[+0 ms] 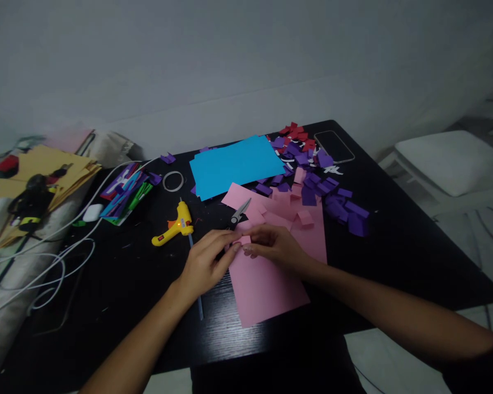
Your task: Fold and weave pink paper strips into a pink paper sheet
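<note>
A small pink paper piece (245,239) is pinched between the fingertips of my left hand (207,260) and my right hand (273,246). Both hands are over a large pink sheet (267,295) near the front of the black table. Just beyond them lie scissors (241,210), partly hidden, on pink paper. To the left of my left hand rests a yellow glue gun (176,224) with a glue stick at its back. Small folded pink pieces (304,218) sit on the sheet's right part.
Blue sheets (236,164) lie at the back, beside purple pieces (337,208), red pieces (293,133) and a phone (334,146). Left are a tape ring (173,181), coloured strips (127,194), white cables (61,262) and piled envelopes (45,169). A white stool (456,156) stands right.
</note>
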### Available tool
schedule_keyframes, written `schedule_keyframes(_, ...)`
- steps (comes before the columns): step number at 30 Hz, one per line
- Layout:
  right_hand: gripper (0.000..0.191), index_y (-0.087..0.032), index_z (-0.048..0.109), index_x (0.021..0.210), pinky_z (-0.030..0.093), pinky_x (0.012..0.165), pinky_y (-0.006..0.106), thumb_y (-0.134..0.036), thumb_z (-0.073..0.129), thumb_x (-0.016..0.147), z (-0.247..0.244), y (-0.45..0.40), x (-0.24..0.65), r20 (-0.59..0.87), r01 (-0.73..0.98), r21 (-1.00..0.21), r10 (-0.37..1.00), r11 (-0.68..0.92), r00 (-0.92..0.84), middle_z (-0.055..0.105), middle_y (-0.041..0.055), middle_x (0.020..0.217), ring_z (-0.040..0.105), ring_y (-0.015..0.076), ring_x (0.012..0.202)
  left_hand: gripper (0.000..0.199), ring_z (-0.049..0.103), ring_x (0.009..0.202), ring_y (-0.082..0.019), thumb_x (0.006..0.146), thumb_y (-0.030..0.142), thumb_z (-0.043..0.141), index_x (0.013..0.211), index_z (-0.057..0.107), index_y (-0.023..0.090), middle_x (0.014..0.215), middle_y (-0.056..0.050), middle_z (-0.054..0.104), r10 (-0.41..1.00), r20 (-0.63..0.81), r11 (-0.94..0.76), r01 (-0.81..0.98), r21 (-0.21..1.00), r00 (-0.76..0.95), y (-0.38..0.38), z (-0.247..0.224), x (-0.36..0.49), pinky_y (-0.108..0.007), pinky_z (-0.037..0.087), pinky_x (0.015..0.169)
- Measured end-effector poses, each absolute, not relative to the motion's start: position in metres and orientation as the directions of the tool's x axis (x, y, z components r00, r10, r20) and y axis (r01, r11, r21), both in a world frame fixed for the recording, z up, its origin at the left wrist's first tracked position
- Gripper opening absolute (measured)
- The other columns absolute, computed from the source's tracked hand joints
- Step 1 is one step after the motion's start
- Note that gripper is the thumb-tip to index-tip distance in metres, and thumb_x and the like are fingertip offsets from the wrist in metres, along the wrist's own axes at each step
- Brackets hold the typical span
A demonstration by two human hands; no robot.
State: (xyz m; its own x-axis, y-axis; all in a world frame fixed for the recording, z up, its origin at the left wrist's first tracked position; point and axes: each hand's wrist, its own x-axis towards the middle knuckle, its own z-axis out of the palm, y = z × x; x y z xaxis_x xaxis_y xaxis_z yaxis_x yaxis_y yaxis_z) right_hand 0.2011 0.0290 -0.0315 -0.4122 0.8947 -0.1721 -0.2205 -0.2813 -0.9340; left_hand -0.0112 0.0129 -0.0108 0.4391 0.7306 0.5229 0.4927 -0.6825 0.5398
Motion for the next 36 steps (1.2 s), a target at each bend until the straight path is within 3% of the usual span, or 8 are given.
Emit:
schedule_keyframes(5, 0.034, -0.017, 0.074, 0.097, 0.058, 0.071, 0.03, -0.031, 0.09, 0.07, -0.033, 0.029, 0.201, -0.188, -0.224, -0.927, 0.89, -0.301, -0.416, 0.075, 0.0006, 0.076, 0.071, 0.0152, 0.071, 0.023, 0.074, 0.099, -0.022, 0.097, 0.011, 0.066, 0.118, 0.071, 0.018, 0.108, -0.011, 0.077, 0.682, 0.577, -0.729, 0.48, 0.488, 0.449, 0.015, -0.009, -0.01, -0.037, 0.063, 0.086)
schedule_keyframes(18, 0.033, -0.019, 0.072, 0.095, 0.059, 0.07, 0.032, -0.041, 0.087, 0.075, -0.037, 0.029, 0.2, -0.151, -0.183, -0.951, 0.892, -0.249, -0.427, 0.073, 0.0021, 0.08, 0.07, 0.0166, 0.073, 0.027, 0.072, 0.098, -0.021, 0.095, 0.011, 0.069, 0.121, 0.069, 0.017, 0.109, -0.011, 0.074, 0.699, 0.564, -0.714, 0.475, 0.515, 0.439, 0.013, -0.012, -0.012, -0.035, 0.06, 0.083)
schedule_keyframes(23, 0.026, -0.018, 0.071, 0.084, 0.055, 0.068, 0.029, -0.044, 0.076, 0.086, -0.033, 0.028, 0.201, -0.105, -0.069, -0.986, 0.893, -0.15, -0.438, 0.069, 0.0016, 0.075, 0.068, 0.015, 0.069, 0.023, 0.069, 0.081, -0.015, 0.095, 0.017, 0.071, 0.118, 0.068, 0.019, 0.096, -0.005, 0.072, 0.835, 0.441, -0.549, 0.443, 0.709, 0.328, 0.01, -0.017, -0.011, -0.028, 0.058, 0.075)
schedule_keyframes(27, 0.029, -0.017, 0.069, 0.077, 0.053, 0.066, 0.028, -0.042, 0.066, 0.092, -0.03, 0.027, 0.202, -0.042, 0.027, -0.999, 0.889, -0.033, -0.457, 0.068, 0.0026, 0.072, 0.066, 0.0152, 0.068, 0.025, 0.067, 0.075, -0.013, 0.095, 0.022, 0.072, 0.12, 0.067, 0.019, 0.088, -0.002, 0.071, 0.933, 0.264, -0.331, 0.293, 0.897, 0.246, 0.009, -0.021, -0.008, -0.025, 0.056, 0.07)
schedule_keyframes(36, 0.023, -0.018, 0.067, 0.077, 0.052, 0.066, 0.028, -0.038, 0.068, 0.09, -0.03, 0.026, 0.202, -0.041, 0.056, -0.998, 0.919, -0.02, -0.392, 0.068, 0.0022, 0.072, 0.066, 0.0159, 0.068, 0.029, 0.069, 0.073, -0.012, 0.097, 0.025, 0.069, 0.124, 0.062, 0.019, 0.086, -0.001, 0.07, 0.962, 0.13, -0.158, 0.101, 0.982, 0.242, 0.009, -0.021, -0.005, -0.024, 0.055, 0.068)
